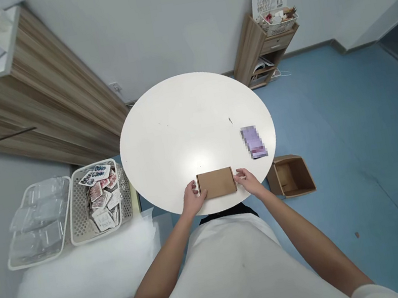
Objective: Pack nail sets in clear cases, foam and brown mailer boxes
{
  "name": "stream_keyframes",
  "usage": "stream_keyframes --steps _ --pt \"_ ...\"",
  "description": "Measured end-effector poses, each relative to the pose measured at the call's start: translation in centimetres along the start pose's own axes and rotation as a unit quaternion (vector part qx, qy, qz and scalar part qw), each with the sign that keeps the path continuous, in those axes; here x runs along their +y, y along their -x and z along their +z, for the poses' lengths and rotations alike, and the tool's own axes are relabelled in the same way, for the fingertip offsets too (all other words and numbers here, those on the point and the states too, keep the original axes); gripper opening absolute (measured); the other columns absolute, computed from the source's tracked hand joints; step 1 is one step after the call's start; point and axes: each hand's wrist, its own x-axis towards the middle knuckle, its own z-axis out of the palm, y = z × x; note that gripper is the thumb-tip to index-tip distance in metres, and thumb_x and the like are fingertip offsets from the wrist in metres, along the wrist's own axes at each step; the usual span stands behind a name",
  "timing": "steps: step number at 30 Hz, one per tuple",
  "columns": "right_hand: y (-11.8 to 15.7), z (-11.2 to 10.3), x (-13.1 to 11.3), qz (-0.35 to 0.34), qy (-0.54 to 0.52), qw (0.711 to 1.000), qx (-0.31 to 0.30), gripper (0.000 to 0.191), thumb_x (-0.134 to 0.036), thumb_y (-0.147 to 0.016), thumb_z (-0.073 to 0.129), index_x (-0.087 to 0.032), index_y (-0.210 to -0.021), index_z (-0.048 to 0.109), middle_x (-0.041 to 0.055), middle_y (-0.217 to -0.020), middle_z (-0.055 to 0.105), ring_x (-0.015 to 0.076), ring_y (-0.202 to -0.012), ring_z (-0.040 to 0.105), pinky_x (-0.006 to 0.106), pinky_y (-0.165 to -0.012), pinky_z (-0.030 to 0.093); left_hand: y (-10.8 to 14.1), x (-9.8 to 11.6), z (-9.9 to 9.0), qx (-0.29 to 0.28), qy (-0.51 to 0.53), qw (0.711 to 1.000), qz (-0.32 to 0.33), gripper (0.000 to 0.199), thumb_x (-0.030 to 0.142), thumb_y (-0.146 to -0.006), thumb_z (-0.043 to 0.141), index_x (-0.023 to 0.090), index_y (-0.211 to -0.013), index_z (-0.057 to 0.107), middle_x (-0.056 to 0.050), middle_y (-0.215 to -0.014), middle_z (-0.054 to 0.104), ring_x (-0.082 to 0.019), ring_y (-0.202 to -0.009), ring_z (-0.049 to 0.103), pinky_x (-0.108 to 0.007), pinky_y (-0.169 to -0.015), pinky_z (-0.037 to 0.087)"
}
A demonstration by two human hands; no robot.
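Observation:
A flat brown cardboard box (216,183) lies closed near the front edge of the white round table (186,120). My left hand (192,199) grips its left end, thumb at the near corner and fingers along the side. At the opposite end, my right hand (249,181) has its fingers against the box's right side. Farther right on the tabletop is a purple item (254,142), blurred by pixelation, which neither hand touches.
Left of the table stand a white basket (125,193) of printed packets and another with clear plastic containers (41,213). An open cardboard carton (292,176) sits on the floor at right. A wooden cabinet (60,86) and small shelf unit (249,50) stand beyond.

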Motion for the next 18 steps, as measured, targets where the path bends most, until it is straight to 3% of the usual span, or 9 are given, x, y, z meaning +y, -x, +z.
stream_keyframes --steps 4,10,18 --pt "-0.2 0.9 -1.0 -0.002 -0.021 0.999 -0.032 0.048 -0.049 -0.072 0.051 -0.022 -0.112 0.051 0.0059 -0.103 0.058 0.018 -0.089 0.056 0.032 -0.08 0.041 -0.7 0.5 -0.7 -0.039 0.03 0.999 -0.012 0.06 0.041 -0.071 0.056 0.019 -0.124 0.038 -0.012 -0.113 0.05 -0.018 -0.088 0.054 -0.03 -0.074 0.045" --pt "1.1 2.3 -0.5 -0.013 -0.012 1.0 0.006 0.049 -0.048 -0.073 0.051 -0.021 -0.115 0.049 0.0056 -0.104 0.057 0.0162 -0.085 0.056 0.031 -0.079 0.042 -1.2 0.8 -0.1 -0.059 0.052 0.997 -0.002 0.056 0.039 -0.071 0.057 0.021 -0.122 0.041 -0.01 -0.111 0.052 -0.017 -0.086 0.055 -0.031 -0.075 0.045" --pt "3.5 -1.4 1.9 -0.016 -0.069 0.995 0.066 0.048 -0.047 -0.074 0.05 -0.024 -0.115 0.049 0.005 -0.101 0.057 0.0159 -0.081 0.057 0.03 -0.073 0.045 0.3 3.5 3.1 -0.101 0.062 0.993 0.019 0.058 0.044 -0.07 0.057 0.021 -0.122 0.041 -0.01 -0.11 0.051 -0.018 -0.09 0.053 -0.03 -0.072 0.046"
